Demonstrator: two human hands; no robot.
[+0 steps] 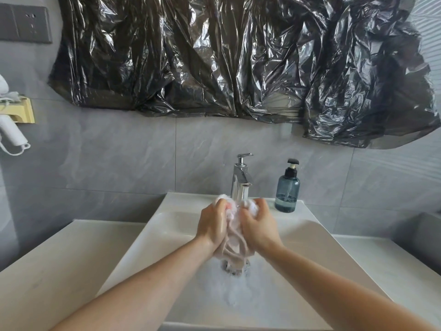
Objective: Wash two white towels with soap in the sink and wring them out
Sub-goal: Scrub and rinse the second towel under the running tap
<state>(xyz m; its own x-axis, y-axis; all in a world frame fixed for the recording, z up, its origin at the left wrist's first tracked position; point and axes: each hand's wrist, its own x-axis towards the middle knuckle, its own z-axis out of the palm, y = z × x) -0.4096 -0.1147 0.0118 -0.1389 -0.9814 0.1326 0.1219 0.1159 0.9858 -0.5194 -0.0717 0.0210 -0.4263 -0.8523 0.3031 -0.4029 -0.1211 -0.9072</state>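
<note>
A wet white towel (235,237) is bunched up between both my hands, held above the white sink (148,237). My left hand (213,225) grips its left side and my right hand (259,225) grips its right side, palms facing each other. The towel's lower end hangs down towards the drain (235,271), where soapy foam (232,292) lies on the basin floor. The chrome tap (241,179) stands just behind my hands. A blue soap pump bottle (287,188) stands on the sink's back rim, right of the tap. I see no second towel.
Crumpled black plastic sheeting (238,56) covers the wall above the sink. A white hair dryer (10,132) hangs in a yellow holder at the left edge. A grey socket panel (25,23) is at the top left. White countertop (40,278) flanks the sink on both sides.
</note>
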